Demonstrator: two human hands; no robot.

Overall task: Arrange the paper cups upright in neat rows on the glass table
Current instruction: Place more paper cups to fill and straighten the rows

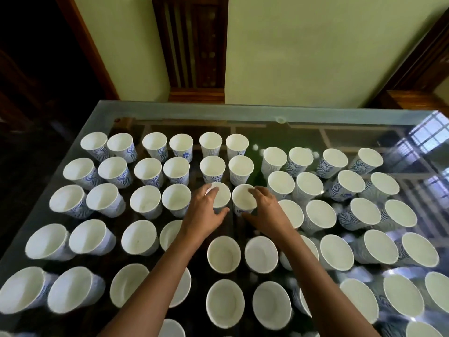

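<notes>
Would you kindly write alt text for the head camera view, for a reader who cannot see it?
Two bare hands hold neighbouring upright paper cups mid-table: the left hand holds the left cup, the right hand the right cup. Rows of white, blue-patterned cups fill the glass table.

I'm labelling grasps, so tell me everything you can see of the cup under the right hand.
This paper cup is white inside and looks empty; a little blue print shows low on its outer wall. It stands upright, mouth up, on the glass table, third row from the far edge, beside another cup. The right hand grips it, fingers over the rim's right side, thumb against its near wall.
</notes>
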